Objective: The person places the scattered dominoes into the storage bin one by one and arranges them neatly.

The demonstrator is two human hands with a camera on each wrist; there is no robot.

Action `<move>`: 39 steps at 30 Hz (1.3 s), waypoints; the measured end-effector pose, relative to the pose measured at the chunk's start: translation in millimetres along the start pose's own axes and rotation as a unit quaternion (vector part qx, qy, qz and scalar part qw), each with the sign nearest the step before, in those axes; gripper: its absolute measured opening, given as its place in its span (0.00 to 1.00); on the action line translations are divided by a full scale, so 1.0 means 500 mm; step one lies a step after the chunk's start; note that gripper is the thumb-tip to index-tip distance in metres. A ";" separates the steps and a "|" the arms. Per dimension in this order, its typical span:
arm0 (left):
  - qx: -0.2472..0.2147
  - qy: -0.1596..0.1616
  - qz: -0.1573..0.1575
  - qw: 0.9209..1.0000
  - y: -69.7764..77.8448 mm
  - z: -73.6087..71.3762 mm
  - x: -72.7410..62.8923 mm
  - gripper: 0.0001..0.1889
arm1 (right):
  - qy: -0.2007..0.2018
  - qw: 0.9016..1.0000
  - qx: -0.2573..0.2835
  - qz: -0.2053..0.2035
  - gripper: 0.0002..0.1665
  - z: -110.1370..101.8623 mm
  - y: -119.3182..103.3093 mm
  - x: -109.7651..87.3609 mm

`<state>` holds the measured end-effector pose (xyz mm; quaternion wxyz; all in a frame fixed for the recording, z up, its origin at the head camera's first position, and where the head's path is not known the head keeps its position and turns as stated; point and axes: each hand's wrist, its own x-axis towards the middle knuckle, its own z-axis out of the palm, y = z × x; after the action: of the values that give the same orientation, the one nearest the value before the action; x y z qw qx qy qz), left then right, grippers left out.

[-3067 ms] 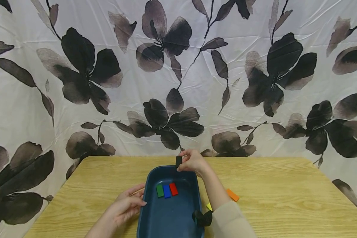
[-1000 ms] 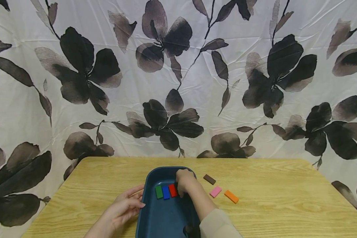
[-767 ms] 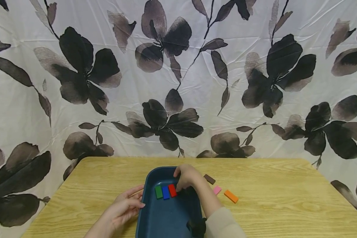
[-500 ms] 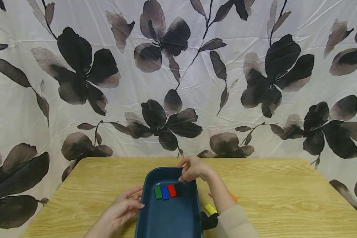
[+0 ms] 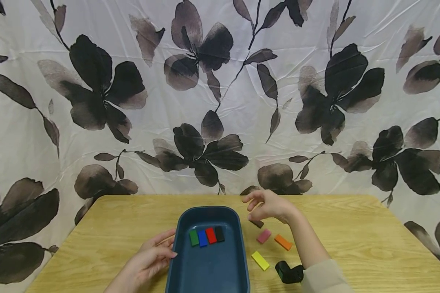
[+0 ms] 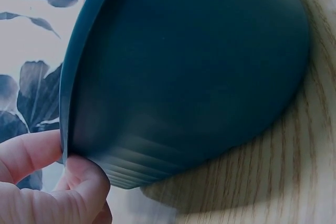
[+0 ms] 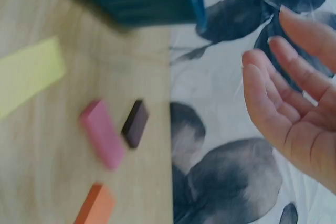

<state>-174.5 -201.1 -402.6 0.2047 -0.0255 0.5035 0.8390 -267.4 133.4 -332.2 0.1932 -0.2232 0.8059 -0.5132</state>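
The small flat blocks are showing plain single colours and oblong shapes: on the wooden table (image 5: 359, 240), right of the tray, a dark brown block (image 5: 257, 224) is peeking out from under the right hand (image 5: 269, 205), a pink block (image 5: 264, 236) and an orange block (image 5: 283, 242) are lying nearer the person, and a yellow block (image 5: 260, 261) is resting at a slant closest of all. The right hand is hovering palm-down over the table, its fingers loosely bent and parted, holding nothing, while a beige sleeve (image 5: 325, 277) is covering the forearm. The left hand (image 5: 152, 254) is pinching the tray's left rim between thumb and fingers. The dark blue tray (image 5: 210, 270), deep and round-cornered, is standing on the table and, in the left wrist view, is showing ridges near that grip. Towards its far end, a green block (image 5: 194, 238), a blue block (image 5: 202, 239), a red block (image 5: 211, 235) and a black block (image 5: 219, 233) are lying side by side.
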 end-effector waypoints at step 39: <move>-0.018 -0.008 0.009 1.000 -0.002 -0.003 -0.003 0.40 | -0.090 0.996 0.020 -0.009 0.36 -0.097 0.208 -0.119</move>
<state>-173.0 -202.6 -404.0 0.2010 -0.0182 0.4873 0.8496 -261.3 241.2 -403.1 0.2650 -0.2719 0.7727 -0.5087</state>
